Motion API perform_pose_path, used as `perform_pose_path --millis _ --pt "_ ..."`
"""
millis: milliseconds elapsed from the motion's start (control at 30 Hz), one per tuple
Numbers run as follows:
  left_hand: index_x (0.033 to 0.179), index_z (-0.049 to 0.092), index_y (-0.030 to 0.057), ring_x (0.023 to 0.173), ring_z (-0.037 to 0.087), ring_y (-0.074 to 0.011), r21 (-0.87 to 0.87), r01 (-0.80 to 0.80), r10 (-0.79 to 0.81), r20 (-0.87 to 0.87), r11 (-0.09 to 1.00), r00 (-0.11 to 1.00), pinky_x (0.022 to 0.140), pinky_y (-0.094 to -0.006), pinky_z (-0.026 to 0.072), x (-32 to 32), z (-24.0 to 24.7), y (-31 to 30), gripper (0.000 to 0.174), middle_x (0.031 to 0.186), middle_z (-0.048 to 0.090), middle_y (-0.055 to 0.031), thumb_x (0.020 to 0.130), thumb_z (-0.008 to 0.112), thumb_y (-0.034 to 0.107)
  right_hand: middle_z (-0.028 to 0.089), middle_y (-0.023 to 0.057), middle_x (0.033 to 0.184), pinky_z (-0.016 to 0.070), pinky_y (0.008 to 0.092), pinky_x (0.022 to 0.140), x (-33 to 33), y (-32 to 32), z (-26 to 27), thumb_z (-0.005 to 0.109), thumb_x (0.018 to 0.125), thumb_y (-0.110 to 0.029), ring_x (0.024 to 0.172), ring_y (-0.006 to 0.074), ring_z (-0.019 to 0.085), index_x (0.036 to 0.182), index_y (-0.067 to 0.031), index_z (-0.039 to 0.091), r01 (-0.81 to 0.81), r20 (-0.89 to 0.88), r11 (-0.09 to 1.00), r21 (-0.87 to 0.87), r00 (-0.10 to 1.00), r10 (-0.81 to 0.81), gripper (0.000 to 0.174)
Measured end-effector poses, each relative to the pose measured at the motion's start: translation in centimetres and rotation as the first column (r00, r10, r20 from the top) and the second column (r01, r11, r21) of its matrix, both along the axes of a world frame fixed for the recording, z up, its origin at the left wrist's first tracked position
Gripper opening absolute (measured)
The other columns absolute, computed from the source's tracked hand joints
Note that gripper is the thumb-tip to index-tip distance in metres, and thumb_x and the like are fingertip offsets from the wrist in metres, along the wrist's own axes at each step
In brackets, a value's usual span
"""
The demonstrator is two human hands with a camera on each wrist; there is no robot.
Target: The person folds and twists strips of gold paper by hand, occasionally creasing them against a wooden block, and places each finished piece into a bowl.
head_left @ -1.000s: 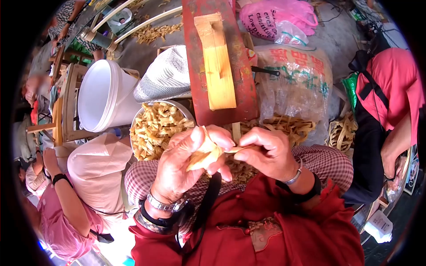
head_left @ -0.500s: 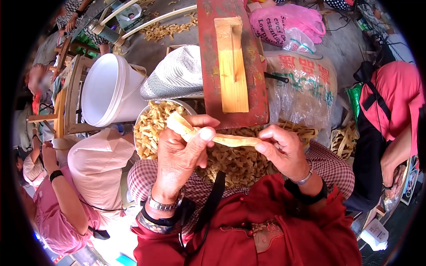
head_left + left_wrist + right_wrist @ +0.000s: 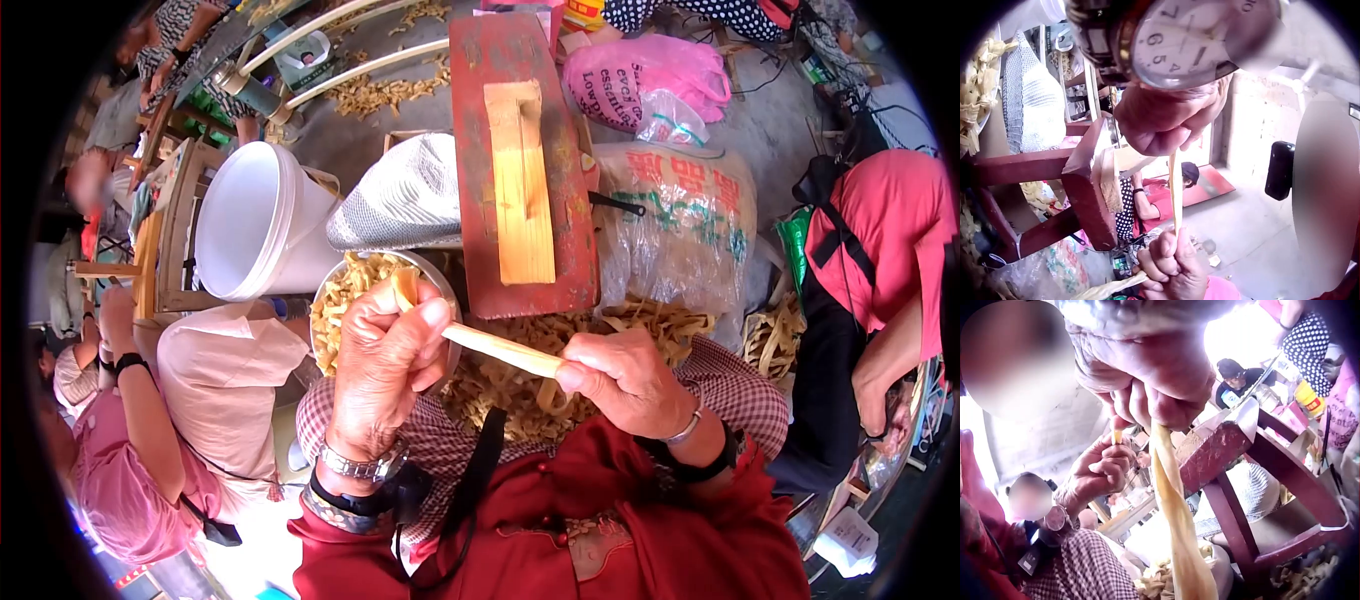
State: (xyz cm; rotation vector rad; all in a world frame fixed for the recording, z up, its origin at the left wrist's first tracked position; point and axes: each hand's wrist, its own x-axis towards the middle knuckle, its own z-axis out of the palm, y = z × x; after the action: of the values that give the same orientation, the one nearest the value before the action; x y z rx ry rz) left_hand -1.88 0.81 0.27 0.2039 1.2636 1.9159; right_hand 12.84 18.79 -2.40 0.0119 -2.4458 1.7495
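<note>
A pale yellow strip (image 3: 505, 349) is stretched between the two hands in the head view. The left hand (image 3: 388, 350) pinches its left end between thumb and curled fingers, with a short piece standing up above them. At the other end the right hand (image 3: 632, 384) grips the strip in curled fingers. In the left wrist view the strip (image 3: 1177, 194) runs taut from the left hand (image 3: 1169, 119) to the right hand (image 3: 1175, 265). A wider length of strip (image 3: 1179, 525) hangs from the right hand (image 3: 1147, 381) in the right wrist view.
Beyond the hands stands a red bench (image 3: 475, 180) with a wooden block (image 3: 524, 190) on it. Left are a white bucket (image 3: 240, 220) and a bowl of knotted pieces (image 3: 345, 295). More strips lie beneath the hands. People sit on both sides.
The hands have moved from close together to farther apart, with the strip now drawn straight between them. The right hand has turned and closed more around its end. The bench appears lower in view.
</note>
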Motion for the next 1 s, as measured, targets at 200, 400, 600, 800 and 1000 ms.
perform_pose_path --millis 200,400,600,800,1000 --pt "0.087 0.055 0.0049 0.046 0.032 -0.0009 -0.072 0.017 -0.027 -0.143 0.997 0.989 0.040 -0.0164 0.0280 -2.5 2.8 3.8 0.006 0.063 0.044 0.0044 0.091 0.056 0.009 0.046 0.0117 0.057 0.0367 0.0342 0.048 -2.9 4.0 3.5 0.055 0.091 -0.022 0.048 0.0246 0.048 0.078 -0.0006 0.057 0.164 -0.075 0.933 0.320 0.986 -0.148 0.025" --pt "0.086 0.058 0.0064 0.046 0.037 -0.0015 -0.066 -0.001 -0.019 -0.290 0.998 0.957 0.040 -0.0180 0.0285 -4.8 1.7 7.6 0.008 0.063 0.047 0.0059 0.091 0.059 0.013 0.051 0.0175 0.062 0.0399 0.0446 0.051 -6.0 7.1 3.3 0.053 0.091 -0.024 0.060 0.0382 0.054 0.080 -0.0054 0.051 0.331 -0.199 0.800 0.500 0.943 -0.266 0.021" --pt "0.077 0.060 0.0036 0.052 0.037 -0.0032 -0.393 -0.085 -0.184 -0.597 0.916 0.781 0.045 -0.0226 0.0312 -6.2 -4.5 8.3 0.018 0.058 0.048 0.0057 0.090 0.061 0.016 0.057 0.0168 0.065 0.0433 0.0482 0.054 -5.9 6.7 -1.7 0.053 0.088 -0.021 0.062 0.0384 0.057 0.082 -0.0089 0.054 0.222 -0.024 0.756 0.616 0.964 -0.263 0.014" --pt "0.069 0.058 0.0032 0.049 0.039 -0.0041 -0.491 -0.073 -0.272 -0.594 0.868 0.757 0.043 -0.0231 0.0311 -4.0 -0.5 4.1 0.027 0.055 0.048 0.0048 0.088 0.064 0.022 0.053 0.0134 0.067 0.0453 0.0353 0.057 -2.6 4.6 0.5 0.056 0.091 -0.016 0.060 0.0240 0.055 0.087 -0.0033 0.057 0.338 -0.144 0.900 0.275 0.940 -0.309 0.013" --pt "0.083 0.061 0.0002 0.052 0.046 -0.0041 -0.512 0.161 -0.414 -0.430 0.844 0.802 0.047 -0.0197 0.0354 0.6 0.9 0.7 0.016 0.063 0.058 0.0012 0.085 0.068 0.015 0.056 0.0154 0.069 0.0437 0.0409 0.054 0.5 0.5 1.5 0.055 0.092 -0.027 0.064 0.0341 0.060 0.094 -0.0058 0.053 0.264 -0.156 0.941 0.212 0.960 -0.234 0.022"
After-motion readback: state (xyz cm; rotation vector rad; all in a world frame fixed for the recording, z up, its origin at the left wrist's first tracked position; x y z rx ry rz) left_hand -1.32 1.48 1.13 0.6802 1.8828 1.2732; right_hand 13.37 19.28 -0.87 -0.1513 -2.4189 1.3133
